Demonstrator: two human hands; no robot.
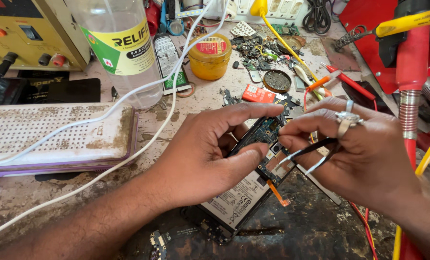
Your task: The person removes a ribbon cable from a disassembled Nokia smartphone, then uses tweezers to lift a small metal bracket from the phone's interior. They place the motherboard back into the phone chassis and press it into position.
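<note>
The left hand [210, 154] comes in from the lower left on a bare forearm, palm turned inward, thumb pressed forward below and index finger stretched out above, the other fingers curled between. The right hand [364, 144] enters from the right, fingers bunched in a pinch toward the left hand's thumb, a ring on one finger.
</note>
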